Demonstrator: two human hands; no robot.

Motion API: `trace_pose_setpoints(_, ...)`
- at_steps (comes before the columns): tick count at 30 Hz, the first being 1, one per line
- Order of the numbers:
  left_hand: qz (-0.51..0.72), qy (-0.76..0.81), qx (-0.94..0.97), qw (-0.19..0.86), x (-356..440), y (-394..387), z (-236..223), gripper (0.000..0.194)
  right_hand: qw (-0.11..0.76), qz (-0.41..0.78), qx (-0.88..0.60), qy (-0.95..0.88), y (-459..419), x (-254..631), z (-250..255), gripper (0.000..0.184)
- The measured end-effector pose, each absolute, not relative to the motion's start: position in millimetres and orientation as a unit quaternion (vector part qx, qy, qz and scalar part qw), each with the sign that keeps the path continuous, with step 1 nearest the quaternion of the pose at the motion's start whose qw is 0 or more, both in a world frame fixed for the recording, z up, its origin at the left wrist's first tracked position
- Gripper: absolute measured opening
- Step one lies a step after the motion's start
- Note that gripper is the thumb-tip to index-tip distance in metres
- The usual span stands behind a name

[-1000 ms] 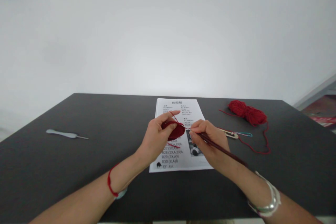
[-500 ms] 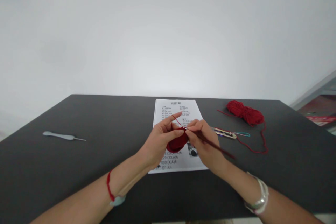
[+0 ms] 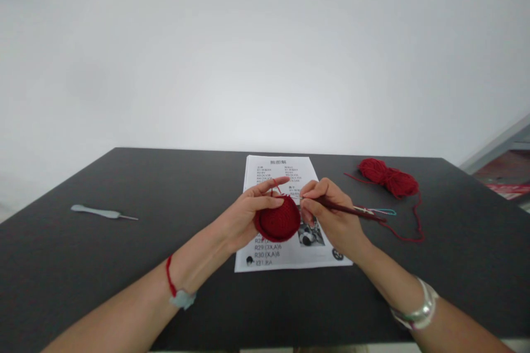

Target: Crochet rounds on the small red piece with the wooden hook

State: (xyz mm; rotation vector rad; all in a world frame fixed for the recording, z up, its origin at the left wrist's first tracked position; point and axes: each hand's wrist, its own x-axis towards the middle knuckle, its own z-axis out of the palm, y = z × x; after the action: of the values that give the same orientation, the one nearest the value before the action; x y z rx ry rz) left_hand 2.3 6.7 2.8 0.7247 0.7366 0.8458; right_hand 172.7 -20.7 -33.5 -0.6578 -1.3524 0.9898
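Counter (image 3: 186,187) extends either side of the sheet (image 3: 306,253), above which left grip (image 3: 242,218) pinches disc (image 3: 280,220), right grip (image 3: 337,226) clasps hook (image 3: 345,208), crosswise, pointing left.

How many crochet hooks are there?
2. The brown-handled hook is in the right hand, and the grey hook lies on the left part of the table. Any hidden behind the right hand wouldn't show.
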Motion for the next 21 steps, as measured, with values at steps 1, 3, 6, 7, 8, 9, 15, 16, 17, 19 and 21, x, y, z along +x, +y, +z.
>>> trace_pose_setpoints(1,0.394,0.34,0.343,0.782,0.5,8.2,3.4,0.043,0.627,0.442,-0.281,-0.577,-20.0,173.9,-32.5,0.014)
trace_pose_setpoints(3,0.391,0.338,0.357,0.778,-2.8,10.1,4.8,0.042,0.634,0.452,-0.271,-0.566,-19.5,176.5,-30.2,0.013)
trace_pose_setpoints(6,0.369,0.324,0.376,0.786,-6.3,10.9,7.4,0.043,0.631,0.466,-0.254,-0.565,-20.0,180.3,-25.7,0.012)
trace_pose_setpoints(7,0.361,0.318,0.38,0.79,-7.3,11.0,8.2,0.044,0.628,0.472,-0.249,-0.566,-20.3,181.6,-24.2,0.012)
trace_pose_setpoints(8,0.355,0.314,0.383,0.793,-8.2,11.0,9.0,0.044,0.624,0.477,-0.245,-0.568,-20.7,182.8,-22.9,0.011)
trace_pose_setpoints(9,0.351,0.313,0.386,0.794,-9.1,11.2,9.6,0.043,0.619,0.482,-0.242,-0.571,-21.1,184.1,-21.8,0.011)
trace_pose_setpoints(15,0.319,0.313,0.407,0.796,-14.1,14.7,11.3,0.042,0.589,0.499,-0.24,-0.588,-22.8,192.0,-18.2,0.01)
trace_pose_setpoints(16,0.31,0.311,0.412,0.798,-15.1,15.7,11.2,0.042,0.584,0.501,-0.24,-0.592,-23.0,193.1,-17.9,0.011)
trace_pose_setpoints(17,0.3,0.31,0.416,0.801,-16.1,16.7,10.9,0.042,0.576,0.502,-0.241,-0.598,-23.3,194.3,-17.5,0.012)
trace_pose_setpoints(19,0.275,0.306,0.42,0.809,-18.2,18.7,10.3,0.041,0.563,0.5,-0.242,-0.612,-24.0,196.4,-16.5,0.013)
trace_pose_setpoints(21,0.251,0.299,0.423,0.818,-20.3,20.3,9.6,0.041,0.552,0.492,-0.242,-0.628,-24.9,198.6,-15.2,0.013)
